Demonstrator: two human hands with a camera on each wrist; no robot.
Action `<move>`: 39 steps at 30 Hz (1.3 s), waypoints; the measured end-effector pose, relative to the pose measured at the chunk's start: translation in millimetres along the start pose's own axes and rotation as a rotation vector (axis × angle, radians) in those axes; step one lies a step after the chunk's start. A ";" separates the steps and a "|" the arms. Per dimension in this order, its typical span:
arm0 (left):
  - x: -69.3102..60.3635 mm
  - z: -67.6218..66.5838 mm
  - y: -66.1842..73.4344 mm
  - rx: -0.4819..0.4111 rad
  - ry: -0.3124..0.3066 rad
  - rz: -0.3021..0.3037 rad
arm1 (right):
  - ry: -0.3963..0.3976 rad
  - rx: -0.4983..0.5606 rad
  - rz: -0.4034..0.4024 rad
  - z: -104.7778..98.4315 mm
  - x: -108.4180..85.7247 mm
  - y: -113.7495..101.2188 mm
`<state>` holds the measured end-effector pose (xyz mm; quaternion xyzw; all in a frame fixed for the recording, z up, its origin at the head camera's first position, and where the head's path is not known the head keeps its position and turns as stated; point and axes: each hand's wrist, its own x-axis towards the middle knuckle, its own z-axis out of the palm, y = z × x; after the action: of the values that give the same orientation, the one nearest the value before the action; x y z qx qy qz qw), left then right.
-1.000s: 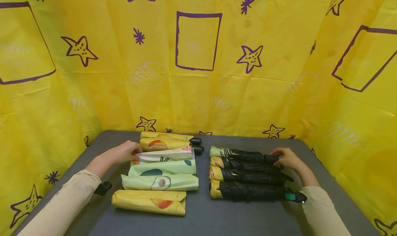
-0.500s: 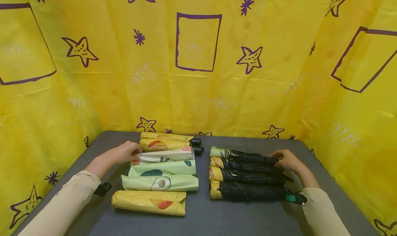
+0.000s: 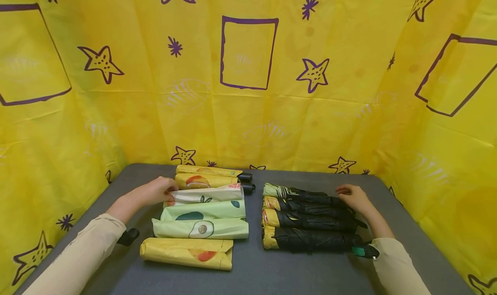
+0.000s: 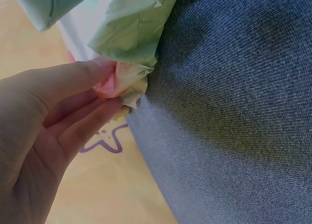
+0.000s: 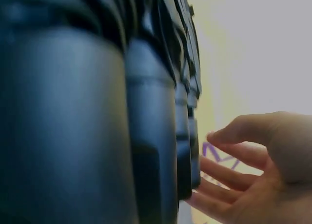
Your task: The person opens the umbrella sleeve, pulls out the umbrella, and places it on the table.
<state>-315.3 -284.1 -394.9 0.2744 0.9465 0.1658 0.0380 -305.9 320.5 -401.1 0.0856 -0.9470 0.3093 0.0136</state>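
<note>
In the head view my left hand (image 3: 155, 190) is at the left end of a white fruit-print cover (image 3: 206, 194) in the left column. The left wrist view shows thumb and fingers of the left hand (image 4: 63, 107) pinching the cover's crumpled pink end (image 4: 113, 82). On the right, my right hand (image 3: 355, 198) is beside the handle end of the farthest black folded umbrella (image 3: 310, 196). The right wrist view has the right hand (image 5: 253, 160) with fingers apart, holding nothing, close to the far handle (image 5: 194, 155); whether fingertips touch it I cannot tell.
Green covers (image 3: 203, 210) and a yellow cover (image 3: 186, 252) lie nearer on the grey table (image 3: 248, 277). Two yellow umbrellas (image 3: 198, 180) with black handles lie behind. Three more black umbrellas (image 3: 314, 239) lie nearer on the right. Yellow printed cloth (image 3: 248, 114) surrounds the table.
My right hand has let go of the farthest black umbrella's handle and shifted slightly left and away from me, its sleeve moving left too. The left hand has stayed in place.
</note>
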 end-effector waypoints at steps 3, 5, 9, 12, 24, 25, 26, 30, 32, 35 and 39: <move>-0.7 0.3 0.3 -0.006 0.000 0.005 | 0.059 0.012 -0.008 5.6 1.1 -6.9; -0.9 0.3 0.7 -0.013 -0.001 -0.004 | 0.092 0.020 -0.018 8.9 3.2 -11.5; -0.9 0.2 0.8 -0.002 0.006 0.023 | 0.122 0.044 -0.021 15.6 8.1 -21.5; 0.0 0.6 1.6 -0.001 0.009 0.028 | 0.121 0.065 -0.015 20.2 11.7 -29.2; 0.0 3.4 0.5 0.014 0.006 0.019 | 0.164 0.216 -0.018 41.5 23.8 -59.4; -0.3 3.3 0.6 0.015 0.005 0.016 | 0.161 0.232 -0.020 43.8 24.7 -62.0; -0.6 2.8 1.1 0.015 0.004 0.014 | 0.154 0.246 -0.022 46.0 25.5 -64.4; -0.9 0.5 2.9 0.000 -0.002 -0.014 | 0.148 0.277 -0.040 54.9 29.6 -74.2; -1.1 -1.2 4.2 0.000 0.000 -0.021 | 0.145 0.286 -0.051 59.1 31.2 -79.5; -1.3 -4.4 6.3 0.000 0.008 -0.027 | 0.147 0.295 -0.069 65.5 34.0 -87.4; 0.1 -9.5 8.0 -0.002 0.025 -0.055 | 0.145 0.311 -0.087 74.8 38.9 -96.7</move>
<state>-312.9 -280.5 -383.3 0.2461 0.9539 0.1689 0.0310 -325.6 193.7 -402.2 0.1051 -0.8798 0.4563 0.0821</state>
